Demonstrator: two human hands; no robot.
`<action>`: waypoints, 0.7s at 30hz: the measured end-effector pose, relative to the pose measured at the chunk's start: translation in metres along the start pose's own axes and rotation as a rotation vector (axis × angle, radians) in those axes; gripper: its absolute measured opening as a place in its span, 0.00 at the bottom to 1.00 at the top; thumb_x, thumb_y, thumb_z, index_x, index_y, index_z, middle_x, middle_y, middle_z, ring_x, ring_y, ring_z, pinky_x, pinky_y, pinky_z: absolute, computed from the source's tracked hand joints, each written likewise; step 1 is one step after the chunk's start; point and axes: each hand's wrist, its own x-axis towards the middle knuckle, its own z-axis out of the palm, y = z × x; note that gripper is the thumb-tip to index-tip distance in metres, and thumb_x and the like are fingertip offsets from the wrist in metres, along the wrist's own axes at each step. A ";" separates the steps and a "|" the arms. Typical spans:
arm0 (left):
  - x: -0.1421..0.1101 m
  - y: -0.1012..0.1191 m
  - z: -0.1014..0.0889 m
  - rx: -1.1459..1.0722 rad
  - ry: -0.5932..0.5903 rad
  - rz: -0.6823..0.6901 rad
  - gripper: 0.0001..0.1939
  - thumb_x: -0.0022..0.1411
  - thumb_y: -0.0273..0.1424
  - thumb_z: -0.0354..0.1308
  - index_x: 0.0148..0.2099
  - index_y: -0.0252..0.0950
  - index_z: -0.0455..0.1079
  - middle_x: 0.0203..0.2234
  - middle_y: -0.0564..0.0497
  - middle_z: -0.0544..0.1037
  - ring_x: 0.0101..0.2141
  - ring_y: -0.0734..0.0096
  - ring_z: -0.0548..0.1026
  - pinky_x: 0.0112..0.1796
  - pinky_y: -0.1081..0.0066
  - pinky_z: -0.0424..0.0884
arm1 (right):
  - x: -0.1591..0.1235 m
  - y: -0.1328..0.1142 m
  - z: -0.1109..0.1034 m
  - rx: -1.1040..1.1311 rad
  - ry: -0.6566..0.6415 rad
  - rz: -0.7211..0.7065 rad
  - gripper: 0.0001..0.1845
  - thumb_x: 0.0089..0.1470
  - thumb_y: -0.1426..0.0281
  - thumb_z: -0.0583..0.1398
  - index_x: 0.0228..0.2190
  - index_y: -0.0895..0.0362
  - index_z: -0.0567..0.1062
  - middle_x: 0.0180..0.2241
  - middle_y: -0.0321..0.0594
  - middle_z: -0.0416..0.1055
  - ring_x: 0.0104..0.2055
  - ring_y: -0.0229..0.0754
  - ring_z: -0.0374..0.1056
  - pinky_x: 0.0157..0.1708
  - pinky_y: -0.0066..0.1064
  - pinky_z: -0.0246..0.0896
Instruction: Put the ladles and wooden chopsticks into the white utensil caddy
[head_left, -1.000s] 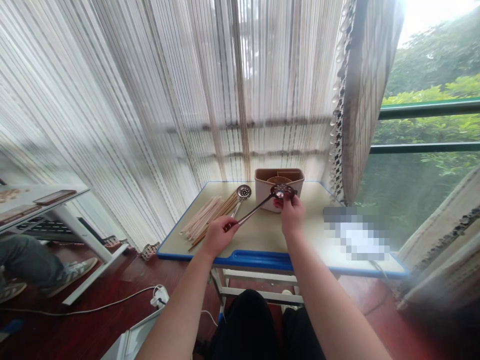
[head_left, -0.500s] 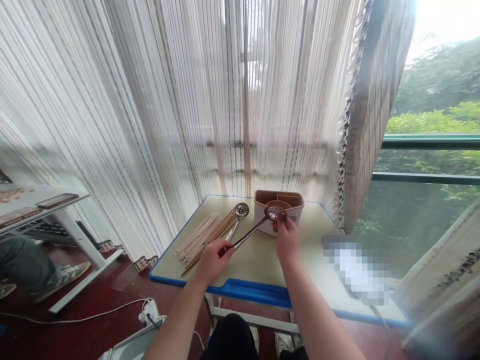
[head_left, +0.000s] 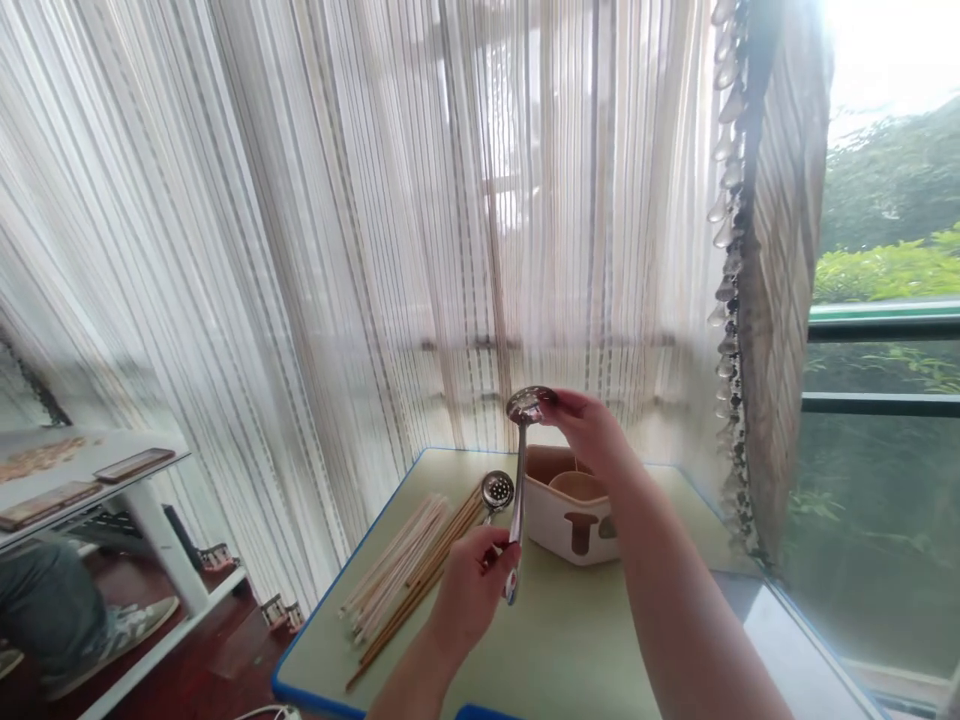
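Observation:
Held upright over the table is a metal slotted ladle [head_left: 522, 460], its perforated bowl at the top. My left hand [head_left: 474, 578] is closed around the lower end of its handle. My right hand [head_left: 589, 425] pinches the bowl by its right edge. Just behind the handle, a second slotted ladle [head_left: 497, 490] lies on the table, its handle partly hidden by my left hand. Left of it lie brown chopsticks [head_left: 411, 602] and a bundle of pale chopsticks [head_left: 395, 562]. A white utensil holder [head_left: 545, 522] with a brown divided inside stands beneath my right forearm, which covers its right side.
The table [head_left: 570, 640] has a blue edge, and a blurred flat object [head_left: 757, 620] lies at its right. Striped curtains [head_left: 360, 250] hang behind. At left stands another table [head_left: 142, 490] with flat trays, and a person's leg [head_left: 52, 610] shows beneath it.
The ladle has swung from a slant to nearly upright, its bowl raised by my right hand. My left hand has moved right with the handle. The view has tilted upward.

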 end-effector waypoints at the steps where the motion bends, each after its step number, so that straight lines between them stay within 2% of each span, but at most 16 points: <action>1: 0.003 0.003 0.002 0.003 -0.010 0.000 0.13 0.57 0.38 0.55 0.34 0.32 0.69 0.22 0.52 0.70 0.19 0.76 0.70 0.20 0.77 0.64 | 0.001 0.000 -0.005 -0.001 0.027 -0.024 0.13 0.47 0.63 0.60 0.33 0.58 0.78 0.29 0.40 0.76 0.33 0.41 0.71 0.37 0.35 0.66; 8: 0.027 0.028 0.026 0.133 0.029 0.121 0.10 0.57 0.35 0.55 0.34 0.32 0.72 0.24 0.50 0.74 0.23 0.75 0.71 0.25 0.77 0.68 | -0.003 -0.002 -0.048 0.038 0.257 -0.159 0.14 0.46 0.66 0.62 0.37 0.55 0.78 0.34 0.39 0.77 0.38 0.42 0.72 0.43 0.38 0.66; 14: 0.050 0.050 0.053 0.216 0.053 0.261 0.09 0.58 0.34 0.56 0.35 0.35 0.74 0.27 0.50 0.76 0.26 0.74 0.73 0.29 0.76 0.69 | -0.004 -0.003 -0.074 -0.049 0.549 -0.311 0.15 0.48 0.66 0.62 0.40 0.56 0.76 0.35 0.39 0.76 0.38 0.42 0.72 0.42 0.40 0.68; 19: 0.078 0.067 0.058 0.284 0.057 0.496 0.08 0.58 0.33 0.56 0.36 0.34 0.74 0.29 0.49 0.76 0.28 0.74 0.72 0.30 0.75 0.68 | -0.020 -0.015 -0.101 -0.027 0.716 -0.460 0.12 0.46 0.69 0.63 0.36 0.54 0.77 0.32 0.36 0.76 0.34 0.40 0.72 0.40 0.41 0.69; 21: 0.093 0.075 0.060 0.288 0.015 0.540 0.08 0.58 0.33 0.57 0.35 0.35 0.75 0.28 0.49 0.76 0.29 0.74 0.72 0.31 0.75 0.68 | -0.029 -0.024 -0.111 -0.062 0.756 -0.498 0.11 0.46 0.71 0.64 0.35 0.54 0.77 0.32 0.36 0.76 0.33 0.40 0.72 0.40 0.41 0.69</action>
